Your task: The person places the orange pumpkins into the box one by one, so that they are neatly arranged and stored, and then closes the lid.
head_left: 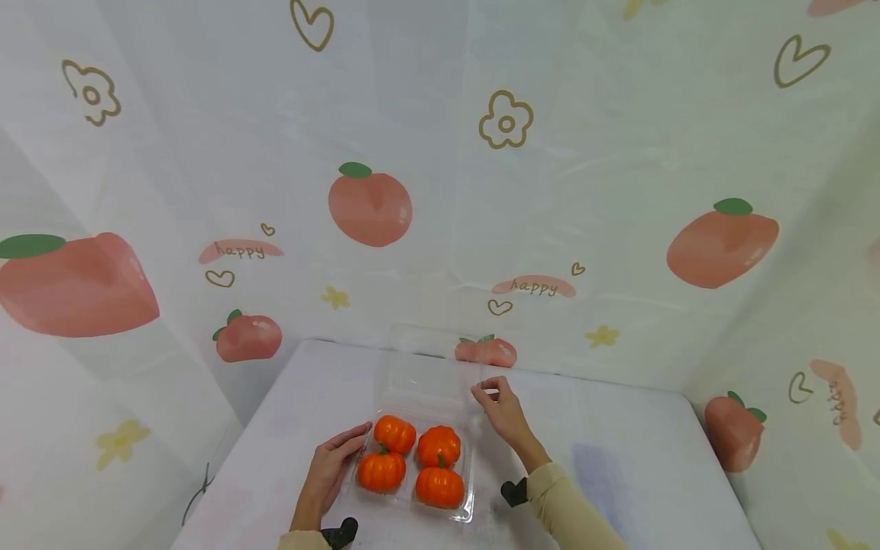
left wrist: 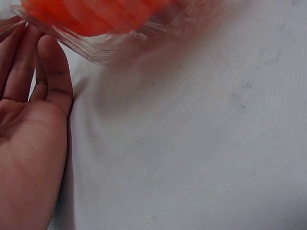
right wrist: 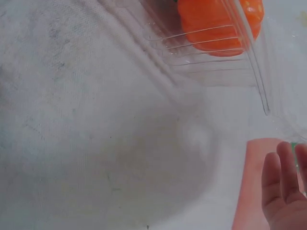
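Observation:
A clear plastic clamshell box [head_left: 464, 510] stands on the table with several small orange pumpkins [head_left: 440, 487] inside, some with green stems. Its transparent lid [head_left: 426, 382] is raised at the far side, tilted back toward the backdrop. My left hand [head_left: 328, 470] rests along the box's left side; in the left wrist view its fingers [left wrist: 53, 72] are fairly straight and touch the plastic edge. At the lid's right edge, my right hand [head_left: 507, 414] pinches the plastic between thumb and fingers. The right wrist view shows those fingers [right wrist: 288, 177] but hides the thumb.
A white cloth covers the table [head_left: 619, 458]. Behind it and at both sides hangs a white backdrop [head_left: 440, 229] printed with peaches, flowers and hearts. Dark wrist straps [head_left: 514, 493] sit at both sleeves. A thin dark cord [head_left: 199, 489] lies by the left table edge.

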